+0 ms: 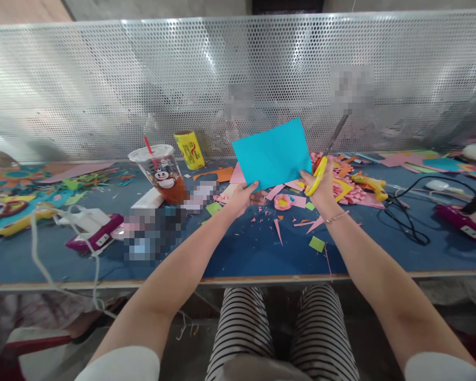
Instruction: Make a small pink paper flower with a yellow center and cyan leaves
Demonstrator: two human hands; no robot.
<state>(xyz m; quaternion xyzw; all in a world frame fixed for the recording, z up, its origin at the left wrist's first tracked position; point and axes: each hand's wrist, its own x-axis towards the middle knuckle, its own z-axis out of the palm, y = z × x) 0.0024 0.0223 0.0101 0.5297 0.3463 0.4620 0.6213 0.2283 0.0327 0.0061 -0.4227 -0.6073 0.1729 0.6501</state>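
Note:
A plain blue sheet of paper [273, 153] is held up over the table, tilted, between both hands. My left hand [244, 199] grips its lower left edge between thumb and fingers. At its lower right corner, my right hand [323, 185] pinches the paper with the thumb. That same hand also has a pair of scissors [320, 172] with yellow handles, blades pointing up and away to the right. Below the paper lies a pink paper flower [283, 201] with a yellow ring, among pink scraps. Behind the right hand is a heap of pink paper pieces [351, 191].
A perforated metal screen [103, 79] closes off the table's back. On the left stand a drink cup [162, 174] and a yellow roll [189, 150]. Purple power strips [97, 233] with cables lie at both sides. A yellow glue gun [371, 185] rests right.

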